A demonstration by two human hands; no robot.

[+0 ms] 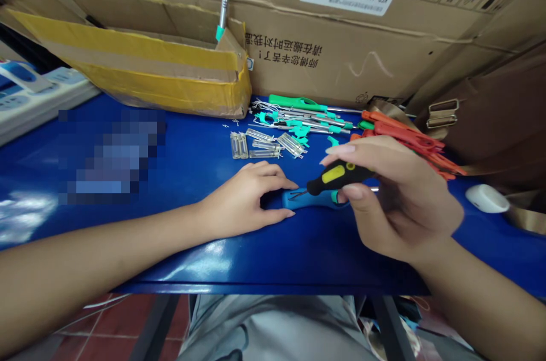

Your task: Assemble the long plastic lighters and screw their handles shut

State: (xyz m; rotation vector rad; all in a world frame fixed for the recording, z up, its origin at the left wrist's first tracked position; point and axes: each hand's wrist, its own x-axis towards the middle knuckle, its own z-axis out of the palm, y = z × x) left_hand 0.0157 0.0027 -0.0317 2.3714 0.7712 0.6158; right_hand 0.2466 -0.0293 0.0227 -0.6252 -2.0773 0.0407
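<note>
My left hand [251, 196] rests on the table with thumb and fingers pinching the end of a blue long-nosed lighter [311, 199]. The lighter lies flat, and a bit of teal and a metal tube show at its far end by my right hand. My right hand [392, 196] grips a black screwdriver with yellow patches [335, 174]. The thin shaft points down and left to the lighter's handle; whether it touches is hard to tell. Behind my hands lie several clear fuel tanks [265, 145].
Metal lighter tubes with teal parts [307, 122] and a green lighter [294, 102] lie at the back. Red and orange handles [409, 139] are piled at right, near a white rounded object [487, 198]. A yellow-taped carton [162, 77] and a power strip [42, 99] stand left.
</note>
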